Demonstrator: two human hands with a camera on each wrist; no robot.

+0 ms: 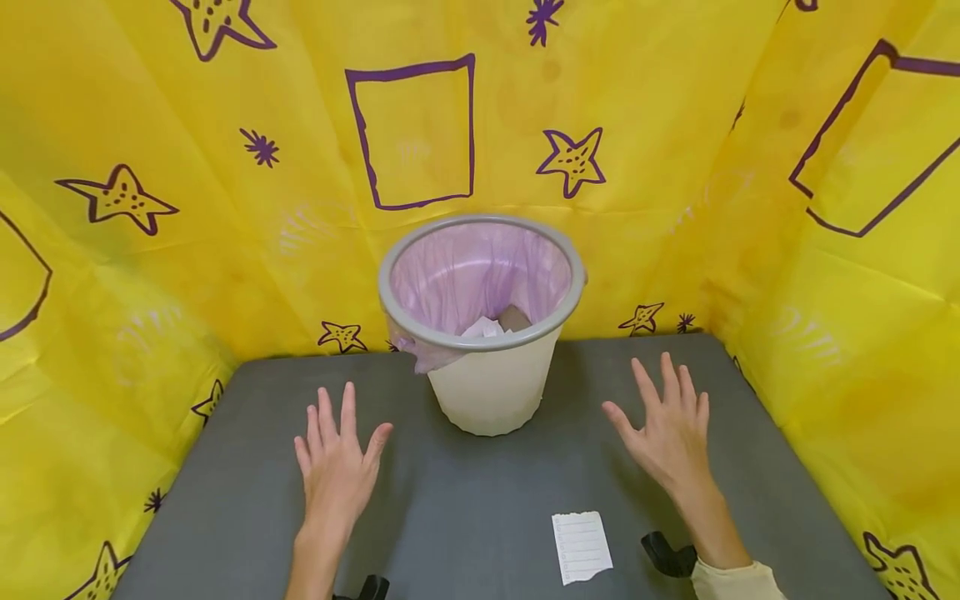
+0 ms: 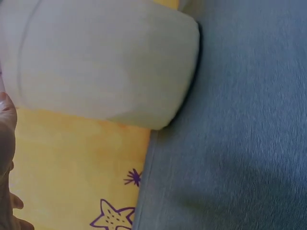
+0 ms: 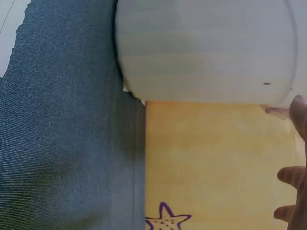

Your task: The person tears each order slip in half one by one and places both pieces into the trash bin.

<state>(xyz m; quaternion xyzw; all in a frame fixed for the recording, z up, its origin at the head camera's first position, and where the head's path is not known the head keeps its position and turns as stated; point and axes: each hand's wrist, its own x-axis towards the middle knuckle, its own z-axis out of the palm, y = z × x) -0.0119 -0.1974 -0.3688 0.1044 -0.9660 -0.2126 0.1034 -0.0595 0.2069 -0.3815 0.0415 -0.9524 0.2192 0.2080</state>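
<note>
Both hands hover over a grey table, palms down with fingers spread, holding nothing. My left hand (image 1: 337,467) is at the left of the head view, my right hand (image 1: 671,433) at the right. Between and beyond them stands a white trash bin (image 1: 491,387) with a grey rim and a pale purple liner (image 1: 442,275). Crumpled white paper (image 1: 486,327) and a brown piece (image 1: 513,318) lie inside it. Nearer to me, left of the right wrist, lies a torn sheet of lined paper (image 1: 582,547). Both wrist views show the bin's side beyond the fingers.
Yellow sheeting (image 1: 315,208) with purple stars and outlines encloses the back and both sides of the grey table (image 1: 465,508). Black straps (image 1: 667,556) are at the wrists, and a light sleeve (image 1: 735,581) covers the right forearm.
</note>
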